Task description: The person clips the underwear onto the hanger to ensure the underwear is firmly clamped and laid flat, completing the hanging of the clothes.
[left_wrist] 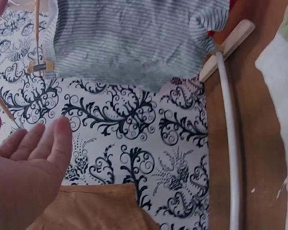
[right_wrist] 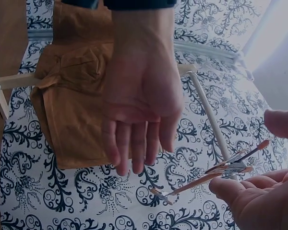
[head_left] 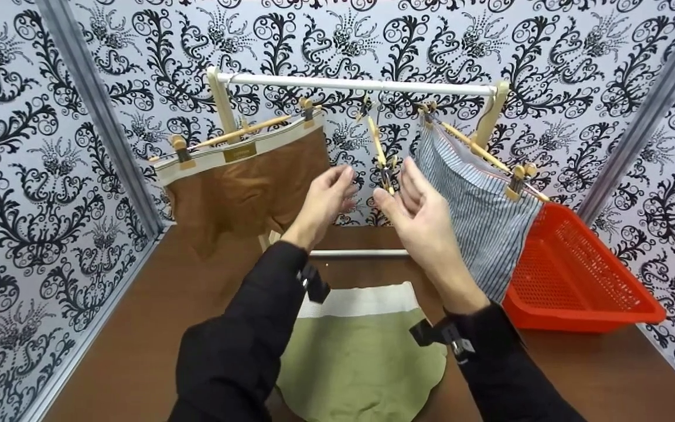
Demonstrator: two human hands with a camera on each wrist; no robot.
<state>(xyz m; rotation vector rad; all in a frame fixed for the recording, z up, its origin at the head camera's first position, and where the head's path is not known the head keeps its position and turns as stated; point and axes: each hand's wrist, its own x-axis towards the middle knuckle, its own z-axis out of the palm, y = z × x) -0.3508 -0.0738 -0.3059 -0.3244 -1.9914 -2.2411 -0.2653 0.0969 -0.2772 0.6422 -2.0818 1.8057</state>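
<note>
A wooden clip hanger [head_left: 377, 140] hangs nearly end-on from the middle of the rack's white bar, with no garment on it. My right hand [head_left: 422, 214] is at the hanger's lower clips, its fingers loosely bent and the thumb apart from them. In the right wrist view, the clips [right_wrist: 230, 167] lie just over the fingers of that hand. To the left, my left hand [head_left: 327, 196] is raised with relaxed fingers and holds nothing. Below both hands, a green garment [head_left: 361, 357] with a white waistband lies flat on the table.
Brown shorts [head_left: 249, 187] hang clipped to a hanger at the left of the rack [head_left: 349, 82]. A grey striped garment [head_left: 472, 205] hangs clipped at the right. Behind it a red plastic basket [head_left: 583, 319] stands on the brown table [head_left: 120, 351]. Patterned walls enclose the table.
</note>
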